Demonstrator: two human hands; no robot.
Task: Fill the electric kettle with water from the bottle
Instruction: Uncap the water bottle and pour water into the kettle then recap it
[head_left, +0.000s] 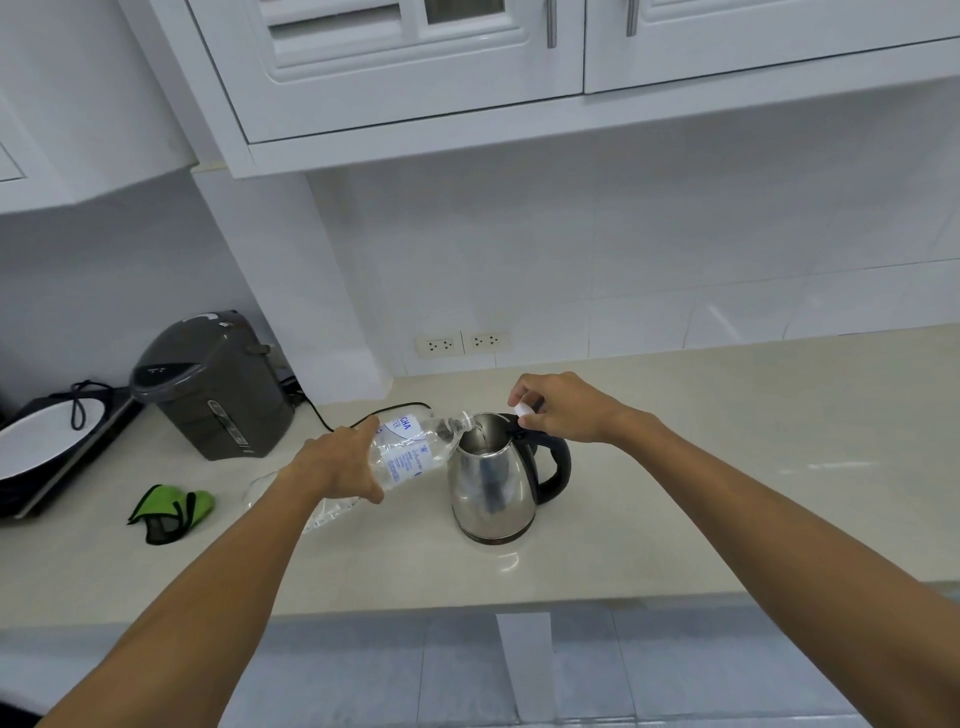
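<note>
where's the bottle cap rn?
The white cap is pinched in the right hand, just above the kettle handle, head view centre.

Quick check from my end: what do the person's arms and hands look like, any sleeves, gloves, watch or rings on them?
Both arms are bare along all that the head view shows, from the bottom edge of the picture to the fingers: no sleeves in sight. The left hand and right hand wear no gloves. No watch, bracelet or band shows at either wrist, and no ring is visible on the fingers that can be seen, though some are curled out of view.
</note>
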